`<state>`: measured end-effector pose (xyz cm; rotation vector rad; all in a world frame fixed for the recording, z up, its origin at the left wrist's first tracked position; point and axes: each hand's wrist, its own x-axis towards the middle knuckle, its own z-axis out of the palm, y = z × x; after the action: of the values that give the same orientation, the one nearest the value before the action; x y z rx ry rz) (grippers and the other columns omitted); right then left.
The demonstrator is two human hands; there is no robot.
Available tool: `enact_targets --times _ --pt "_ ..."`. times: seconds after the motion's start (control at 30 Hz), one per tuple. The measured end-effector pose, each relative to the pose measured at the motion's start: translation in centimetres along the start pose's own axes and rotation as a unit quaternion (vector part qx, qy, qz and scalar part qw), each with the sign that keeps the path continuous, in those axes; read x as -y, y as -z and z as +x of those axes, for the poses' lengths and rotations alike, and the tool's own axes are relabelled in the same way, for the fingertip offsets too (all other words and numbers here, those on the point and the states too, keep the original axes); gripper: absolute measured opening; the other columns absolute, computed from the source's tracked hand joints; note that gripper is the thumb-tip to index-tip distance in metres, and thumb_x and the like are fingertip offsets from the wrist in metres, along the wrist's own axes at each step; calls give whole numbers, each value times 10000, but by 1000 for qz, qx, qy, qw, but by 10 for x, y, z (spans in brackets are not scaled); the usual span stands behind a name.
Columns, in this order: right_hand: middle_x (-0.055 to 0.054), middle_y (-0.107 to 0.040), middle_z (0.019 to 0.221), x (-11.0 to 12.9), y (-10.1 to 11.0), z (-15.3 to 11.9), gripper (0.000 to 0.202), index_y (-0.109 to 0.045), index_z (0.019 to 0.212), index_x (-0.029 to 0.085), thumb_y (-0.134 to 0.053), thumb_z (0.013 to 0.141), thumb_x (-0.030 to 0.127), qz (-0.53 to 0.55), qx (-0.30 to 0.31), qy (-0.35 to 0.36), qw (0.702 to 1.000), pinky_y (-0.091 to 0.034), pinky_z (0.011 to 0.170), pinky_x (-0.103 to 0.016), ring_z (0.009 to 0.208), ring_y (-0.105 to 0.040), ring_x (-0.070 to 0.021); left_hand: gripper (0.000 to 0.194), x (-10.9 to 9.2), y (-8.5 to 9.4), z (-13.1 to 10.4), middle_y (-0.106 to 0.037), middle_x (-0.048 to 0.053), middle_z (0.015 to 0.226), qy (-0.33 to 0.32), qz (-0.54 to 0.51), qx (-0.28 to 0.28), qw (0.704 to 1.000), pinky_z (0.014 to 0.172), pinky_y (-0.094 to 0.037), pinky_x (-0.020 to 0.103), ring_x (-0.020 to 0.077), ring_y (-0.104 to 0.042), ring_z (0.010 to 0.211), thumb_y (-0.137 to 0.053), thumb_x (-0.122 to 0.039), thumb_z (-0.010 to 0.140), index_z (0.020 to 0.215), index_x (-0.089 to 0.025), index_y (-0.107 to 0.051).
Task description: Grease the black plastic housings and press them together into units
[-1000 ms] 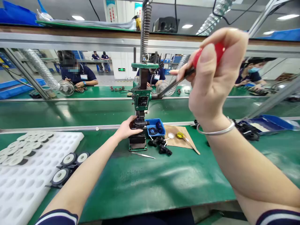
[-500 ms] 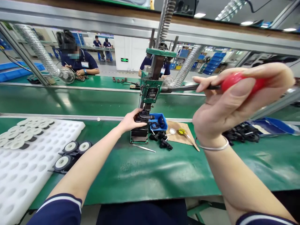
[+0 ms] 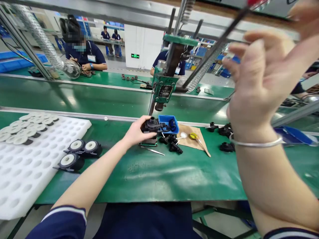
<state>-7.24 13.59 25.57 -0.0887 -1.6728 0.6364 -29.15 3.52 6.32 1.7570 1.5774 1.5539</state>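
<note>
The tabletop (image 3: 154,181) runs to a straight front edge, and a broad stretch of green surface lies between that edge and the tweezers (image 3: 153,151). Along the far side runs a pale rail (image 3: 119,118). On the left, the white foam tray (image 3: 58,141) bounds the room; three black parts with white rings (image 3: 77,146) sit at its inner side. To the right, a sheet of brown paper (image 3: 198,141) carries a yellow pot (image 3: 193,136), a long stick (image 3: 203,147) slanting out of it past the paper's near corner. Between paper and press (image 3: 164,89), the room is tight: a blue box (image 3: 161,129) and a small heap of loose black pieces (image 3: 171,141) stand close by.

The black housing (image 3: 152,124) is at the foot of the press, round face upward with a short stub upright on top. Its side spout points right, toward the blue box, so its long axis lies roughly crosswise. A gap shows between it and the ram (image 3: 159,106). The left hand (image 3: 136,133) is clamped on the housing, thumb in front. The right hand (image 3: 261,74) is raised, blurred, fingers spread and loosely bent, beside the lever (image 3: 216,46), which slants up to a red knob (image 3: 253,2) at the top of view.
</note>
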Motion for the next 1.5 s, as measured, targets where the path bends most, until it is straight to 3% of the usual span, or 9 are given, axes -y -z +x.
enact_targets --times 0.07,0.13,0.2,0.37,0.67,0.97,1.27,1.43,1.5 --pt "-42 -637 1203 -7 -3 -43 388 -538 1297 221 -571 911 230 -66 61 -24 996 -504 963 -350 1094 -650 -164 539 -9 -12 -39 -650 76 1219 -9 10 1 1000 998 -509 365 230 -635 1131 -785 -323 739 1222 -226 -569" --pt "-103 -601 1261 -13 -12 -103 423 -546 1278 186 -654 871 227 -109 248 -127 954 -511 1020 -387 1161 -616 -202 499 -12 -29 -79 -658 66 1209 10 4 36 999 1002 -509 365 225 -633 1138 -769 -291 756 1211 -248 -568" --pt "-133 -588 1302 -19 -21 -164 539 -511 1321 184 -719 833 283 -110 361 -179 909 -503 1058 -429 1227 -580 -237 589 -9 -46 -112 -643 83 1251 55 -9 62 997 1010 -512 396 242 -632 1159 -776 -272 737 1261 -252 -508" --pt "-110 -594 1296 -24 -29 -253 374 -571 1224 212 -680 878 304 -107 352 -247 897 -492 1076 -396 1248 -569 -208 885 5 -72 -141 -622 136 1289 172 -90 87 977 979 -540 437 280 -649 1170 -776 -239 702 1412 -223 -249" --pt "-77 -667 1236 -23 -29 -266 220 -671 1108 234 -636 891 221 -56 272 -354 893 -461 1092 -403 1204 -612 -204 816 7 -66 -137 -641 121 1288 168 -172 102 965 1031 -508 402 259 -640 1208 -815 -242 691 1339 -242 -319" --pt "-73 -663 1235 -25 -28 -269 257 -662 1128 246 -624 885 173 -46 276 -343 897 -462 1081 -421 1195 -614 -208 815 11 -68 -139 -651 109 1266 172 -146 104 969 978 -536 394 276 -657 1177 -818 -279 688 1335 -238 -323" --pt "-65 -666 1208 -26 -27 -281 183 -678 1073 261 -611 903 263 5 187 -398 898 -448 1084 -456 1194 -610 -226 853 7 -72 -140 -627 138 1298 170 -106 97 975 988 -549 431 311 -657 1182 -818 -273 683 1360 -233 -300" --pt "-64 -687 1178 -20 -25 -270 191 -715 1046 277 -680 858 268 2 197 -386 901 -427 1110 -488 1164 -628 -243 845 10 -73 -141 -639 133 1282 168 -92 94 977 957 -570 426 312 -668 1161 -826 -261 671 1342 -240 -312" --pt "-59 -673 1193 -18 -26 -263 180 -715 1029 277 -694 854 315 24 134 -383 914 -426 1117 -497 1156 -634 -243 836 10 -73 -141 -643 132 1273 161 -88 91 979 950 -573 422 307 -674 1150 -825 -275 678 1339 -239 -315"
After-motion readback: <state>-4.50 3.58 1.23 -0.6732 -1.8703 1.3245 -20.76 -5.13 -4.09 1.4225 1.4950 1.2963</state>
